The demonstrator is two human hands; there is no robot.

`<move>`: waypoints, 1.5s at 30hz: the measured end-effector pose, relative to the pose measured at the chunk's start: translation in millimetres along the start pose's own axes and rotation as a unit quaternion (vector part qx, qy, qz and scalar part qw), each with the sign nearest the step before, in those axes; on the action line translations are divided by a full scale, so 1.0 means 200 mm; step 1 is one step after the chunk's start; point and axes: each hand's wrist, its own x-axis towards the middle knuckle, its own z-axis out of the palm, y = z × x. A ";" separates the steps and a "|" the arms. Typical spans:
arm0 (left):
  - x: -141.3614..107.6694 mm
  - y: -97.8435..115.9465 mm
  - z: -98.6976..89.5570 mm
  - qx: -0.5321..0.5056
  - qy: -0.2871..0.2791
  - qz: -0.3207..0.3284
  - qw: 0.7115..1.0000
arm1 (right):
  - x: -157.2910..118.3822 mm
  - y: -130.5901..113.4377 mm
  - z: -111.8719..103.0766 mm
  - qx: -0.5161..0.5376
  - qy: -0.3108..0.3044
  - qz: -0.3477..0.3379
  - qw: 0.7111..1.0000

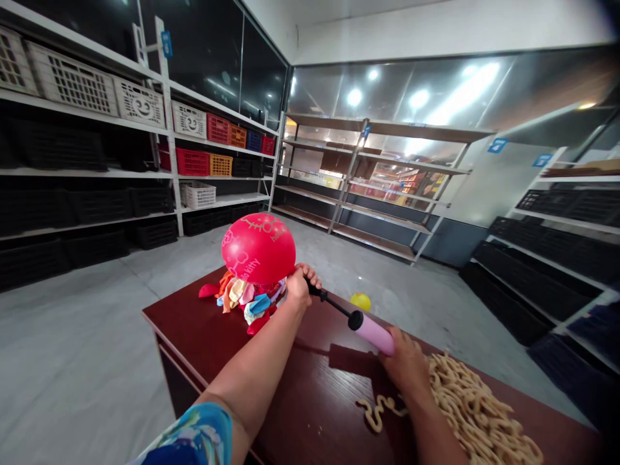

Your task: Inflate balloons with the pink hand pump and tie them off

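Wrapping round the pink barrel of a hand pump [375, 336], the right hand [405, 363] grasps it above the desk [194, 326], while the left hand [301, 284] is closed about the pump's black far end, right where a red balloon [258, 248] begins; the balloon's neck is hidden in those fingers. The balloon is swollen, printed with pale lines and lettering, and sits just over a heap of limp balloons [236, 292] in red, orange, cream and blue, covering part of it from view. The left forearm reaches across the desk in front, close by the heap's right side. Near the right wrist, a loose piece of tan cord [375, 416] lies curled on the wood, and beyond the forearm, which blocks part of it, spreads a large tangled pile of tan cord [472, 407]. A yellow balloon [360, 301] shows past the desk's far edge, behind the pump. Farther back, on the grey floor [92, 349], a white rack [169, 135] at left carries white, red, orange and black crates, a brownish shelf unit [346, 174] stands by the glazed wall, and dark crates [537, 248] fill the shelving at right.
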 end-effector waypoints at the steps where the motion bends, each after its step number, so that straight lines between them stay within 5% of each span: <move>1: 0.00 -0.01 -0.01 0.001 0.003 -0.001 1.000 | 0.00 0.00 0.00 0.002 -0.007 -0.006 1.000; 12: -0.07 -0.25 -0.04 0.017 -0.010 -0.062 0.998 | -0.07 -0.17 -0.06 0.045 -0.012 -0.071 0.996; 19: -0.15 -0.35 -0.02 0.027 0.013 -0.104 0.994 | -0.09 -0.26 -0.11 0.064 0.038 -0.175 0.982; 25: -0.06 -0.26 -0.06 0.048 0.033 -0.133 0.989 | -0.07 -0.21 -0.11 0.067 0.034 -0.164 0.984; 31: 0.04 -0.15 -0.11 0.137 0.112 -0.044 0.983 | -0.10 -0.22 -0.13 0.059 -0.058 -0.194 0.978; 38: -0.07 -0.27 -0.05 0.187 -0.015 -0.083 0.979 | -0.14 -0.27 -0.15 0.083 -0.111 -0.241 0.961; 45: -0.21 -0.41 -0.04 0.294 -0.129 -0.163 0.933 | -0.09 -0.24 -0.12 0.189 0.039 -0.139 0.971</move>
